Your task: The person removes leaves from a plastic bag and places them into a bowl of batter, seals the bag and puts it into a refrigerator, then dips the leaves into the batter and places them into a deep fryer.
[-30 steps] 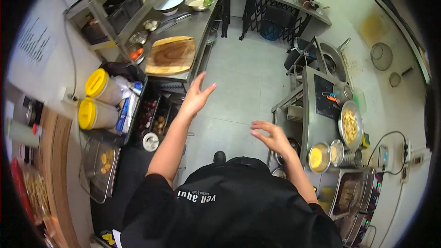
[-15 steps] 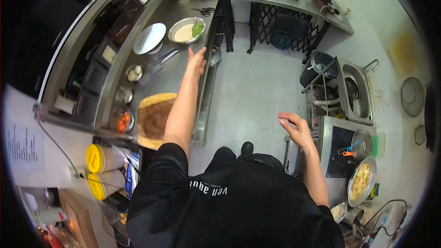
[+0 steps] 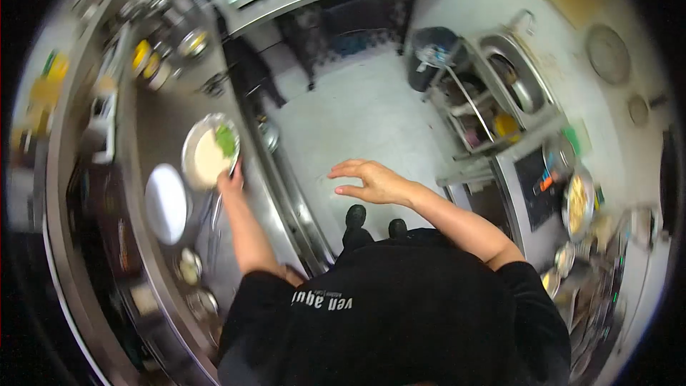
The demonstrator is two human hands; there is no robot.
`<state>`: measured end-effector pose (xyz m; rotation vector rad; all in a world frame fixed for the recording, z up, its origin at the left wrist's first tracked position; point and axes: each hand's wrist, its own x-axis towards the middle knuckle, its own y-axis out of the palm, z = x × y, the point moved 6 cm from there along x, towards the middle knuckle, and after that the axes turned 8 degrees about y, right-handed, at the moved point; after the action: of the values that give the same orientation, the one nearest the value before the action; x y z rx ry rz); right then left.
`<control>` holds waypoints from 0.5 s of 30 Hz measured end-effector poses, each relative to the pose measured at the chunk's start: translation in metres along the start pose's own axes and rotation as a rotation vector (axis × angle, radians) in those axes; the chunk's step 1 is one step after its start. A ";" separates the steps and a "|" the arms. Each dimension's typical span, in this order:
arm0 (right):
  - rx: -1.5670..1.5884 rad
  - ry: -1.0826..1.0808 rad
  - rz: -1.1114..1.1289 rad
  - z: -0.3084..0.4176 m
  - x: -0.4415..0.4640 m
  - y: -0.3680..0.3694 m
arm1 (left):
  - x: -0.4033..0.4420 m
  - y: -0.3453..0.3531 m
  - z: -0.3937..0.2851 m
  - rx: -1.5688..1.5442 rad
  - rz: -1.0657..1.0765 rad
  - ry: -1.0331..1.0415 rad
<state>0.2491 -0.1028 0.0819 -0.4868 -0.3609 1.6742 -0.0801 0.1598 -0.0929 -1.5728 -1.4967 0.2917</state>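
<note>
My left hand is closed at the near edge of a metal bowl, its fingers around the rim; motion blur hides the exact grip. Pale, creamy liquid fills the bowl. A bright green piece, perhaps a leaf or a utensil's head, sits at its right side. Close to the bowl stands a white round plate or lid. Over the floor hangs my right hand, open, fingers extended and holding nothing.
A steel counter runs along my left, with scissors farther up and a small bowl of whitish round pieces nearer me. To the right are a sink, a bin and a pan of pale yellow pieces.
The view has turned, so the counter now slants differently. My left hand has gone from short of the bowl to its rim. My right hand has come across toward the middle.
</note>
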 end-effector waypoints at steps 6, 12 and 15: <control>0.072 0.143 -0.156 -0.034 -0.005 -0.015 | -0.031 0.023 0.078 -0.721 0.180 -0.483; -0.011 0.279 -0.398 -0.050 -0.055 -0.048 | -0.049 0.044 -0.006 -1.401 0.075 -1.131; -0.117 0.335 -0.540 -0.049 -0.090 -0.059 | -0.059 0.059 -0.084 -1.299 0.394 -1.086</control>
<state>0.3351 -0.1840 0.0796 -0.6772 -0.3083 1.0324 0.0048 0.0796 -0.1129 -3.0579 -2.4045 0.4815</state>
